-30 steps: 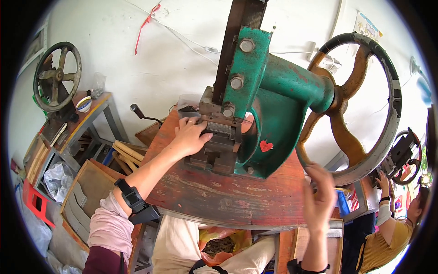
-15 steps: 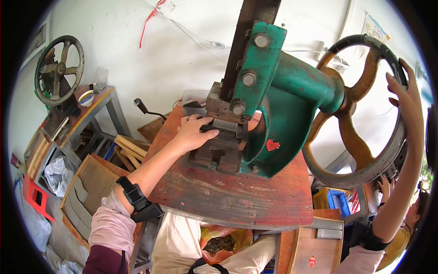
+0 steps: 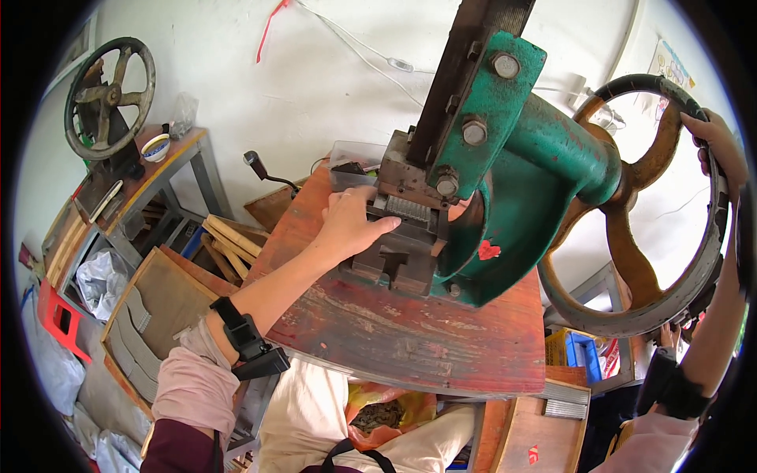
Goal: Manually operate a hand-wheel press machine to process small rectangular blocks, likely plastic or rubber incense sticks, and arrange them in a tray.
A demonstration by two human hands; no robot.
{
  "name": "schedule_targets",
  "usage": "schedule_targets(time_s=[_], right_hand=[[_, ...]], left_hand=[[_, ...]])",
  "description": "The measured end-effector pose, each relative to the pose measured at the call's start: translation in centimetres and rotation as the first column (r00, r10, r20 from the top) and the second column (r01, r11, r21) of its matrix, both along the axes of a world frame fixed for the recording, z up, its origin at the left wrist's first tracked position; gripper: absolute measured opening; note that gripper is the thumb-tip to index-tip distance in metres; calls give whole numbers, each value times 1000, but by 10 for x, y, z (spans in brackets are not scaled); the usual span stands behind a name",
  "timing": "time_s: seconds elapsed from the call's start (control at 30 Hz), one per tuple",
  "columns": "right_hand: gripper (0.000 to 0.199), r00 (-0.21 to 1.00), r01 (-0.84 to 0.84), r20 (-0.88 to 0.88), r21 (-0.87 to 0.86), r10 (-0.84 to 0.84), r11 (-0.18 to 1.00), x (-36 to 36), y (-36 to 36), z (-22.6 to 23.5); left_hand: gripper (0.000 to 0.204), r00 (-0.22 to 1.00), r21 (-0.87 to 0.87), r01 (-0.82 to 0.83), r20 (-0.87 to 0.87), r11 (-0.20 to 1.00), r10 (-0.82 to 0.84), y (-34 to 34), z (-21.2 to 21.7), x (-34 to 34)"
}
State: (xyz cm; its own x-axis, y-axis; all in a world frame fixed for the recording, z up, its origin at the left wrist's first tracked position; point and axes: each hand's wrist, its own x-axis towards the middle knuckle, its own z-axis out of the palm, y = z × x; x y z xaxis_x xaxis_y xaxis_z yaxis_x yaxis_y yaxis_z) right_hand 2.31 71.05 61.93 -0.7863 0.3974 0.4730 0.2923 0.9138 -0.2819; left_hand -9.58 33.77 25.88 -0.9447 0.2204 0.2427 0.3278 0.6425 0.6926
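Observation:
A green hand press stands on a red wooden table. Under its ram sits a ribbed grey metal piece in a dark steel die. My left hand is at the die's left end, thumb along the near side and fingers beyond. What it grips there is hidden by the hand. At the far right, my right hand has its fingers curled over the rim of the press's large handwheel. Behind the left hand is a clear plastic box with dark bits.
A wooden tray holding ribbed metal strips lies low on the right. Another tray with wavy grey strips is at the left. A second press wheel stands on the left bench. An open bag lies between my legs.
The whole view has shifted, so the press appears farther right. My right hand's fingers, spread before, now curl around the wheel rim. My left hand stays at the die.

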Motion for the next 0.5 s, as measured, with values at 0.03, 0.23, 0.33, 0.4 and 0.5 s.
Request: schedule_targets(time_s=[0.03,0.23,0.33,0.4,0.5], right_hand=[[33,1000,-17,3,-10,17,1000,-1,-15,-11],[36,655,-67,-752,-153,-72,986,69,-34,-183],[51,335,-149,-933,90,136,985,24,-69,-359],[52,382,-288,-922,-54,63,956,49,-61,-357],[49,683,-247,-728,-303,-57,920,73,-57,-294]], left_hand=[[70,1000,-10,-17,3,1000,17,-2,-6,-1],[45,960,656,4,209,755,-187,-2,-46,-21],[43,954,684,13,209,730,-213,4,-39,-15],[40,924,742,233,32,628,-380,0,-30,-7],[38,960,692,78,142,718,-242,1,-29,-6]])
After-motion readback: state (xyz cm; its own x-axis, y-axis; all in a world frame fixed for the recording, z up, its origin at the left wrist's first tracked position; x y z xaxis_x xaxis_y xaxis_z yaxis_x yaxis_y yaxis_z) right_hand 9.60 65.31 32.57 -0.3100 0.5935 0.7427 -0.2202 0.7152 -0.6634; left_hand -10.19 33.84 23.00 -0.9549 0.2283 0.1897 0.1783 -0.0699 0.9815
